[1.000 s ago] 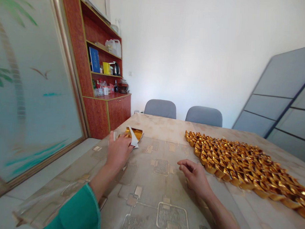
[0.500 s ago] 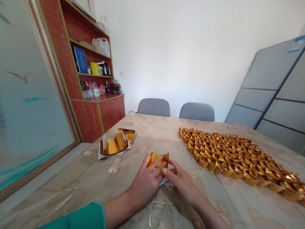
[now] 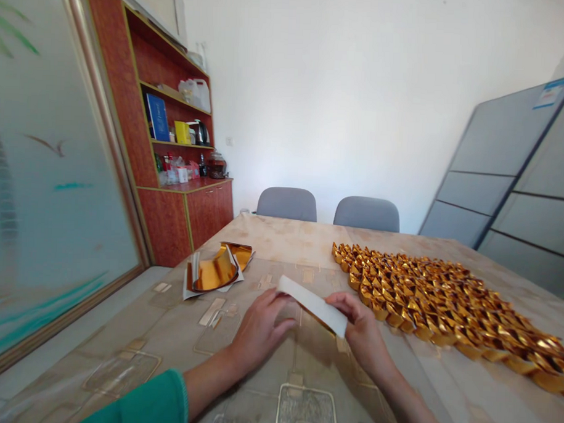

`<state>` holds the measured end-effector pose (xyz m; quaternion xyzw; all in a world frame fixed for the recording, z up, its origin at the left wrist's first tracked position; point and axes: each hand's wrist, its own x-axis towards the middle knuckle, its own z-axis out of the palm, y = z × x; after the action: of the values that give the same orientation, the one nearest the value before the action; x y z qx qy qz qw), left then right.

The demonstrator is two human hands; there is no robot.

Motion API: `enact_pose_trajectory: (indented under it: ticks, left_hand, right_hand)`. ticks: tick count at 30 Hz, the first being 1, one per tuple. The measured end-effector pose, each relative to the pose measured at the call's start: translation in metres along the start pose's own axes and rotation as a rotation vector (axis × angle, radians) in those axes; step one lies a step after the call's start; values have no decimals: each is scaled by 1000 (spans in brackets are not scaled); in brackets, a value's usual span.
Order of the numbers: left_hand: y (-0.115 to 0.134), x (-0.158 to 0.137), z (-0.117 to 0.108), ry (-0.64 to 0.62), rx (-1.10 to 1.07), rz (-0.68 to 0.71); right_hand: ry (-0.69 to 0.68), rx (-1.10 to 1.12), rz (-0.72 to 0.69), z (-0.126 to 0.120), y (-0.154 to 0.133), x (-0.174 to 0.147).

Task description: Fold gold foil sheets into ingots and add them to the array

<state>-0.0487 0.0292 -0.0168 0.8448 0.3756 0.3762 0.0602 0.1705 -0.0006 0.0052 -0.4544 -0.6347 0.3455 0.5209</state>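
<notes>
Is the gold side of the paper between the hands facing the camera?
No, the paper at the right hand shows its white side, with only thin gold along its lower edge.

Patterned table (image 3: 285,239): curved gold-white sheets (image 3: 215,272) left, rows of folded gold pieces (image 3: 427,294) right.

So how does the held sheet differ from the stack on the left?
The sheet shows mostly white; the stack shows mostly gold.
The sheet is held; the stack lies on the table.
The sheet looks like a slim, nearly straight strip; the stack is broader and curled.
Both show white and gold.
</notes>
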Motion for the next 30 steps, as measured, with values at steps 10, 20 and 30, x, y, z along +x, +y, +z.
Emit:
enact_pose_trajectory:
  ticks: [10,20,30]
  left_hand:
    - [11,-12,-3,-26,50,154]
    - [31,-45,-16,-338,-8,333]
    - [35,-45,-8,-316,-23,-16]
  right_hand:
    - [-464,-372,-206,-44,7,-45]
    - [-647,-467,-210,-57,-4,-64]
    - [-456,-429,24,-34,5,-36]
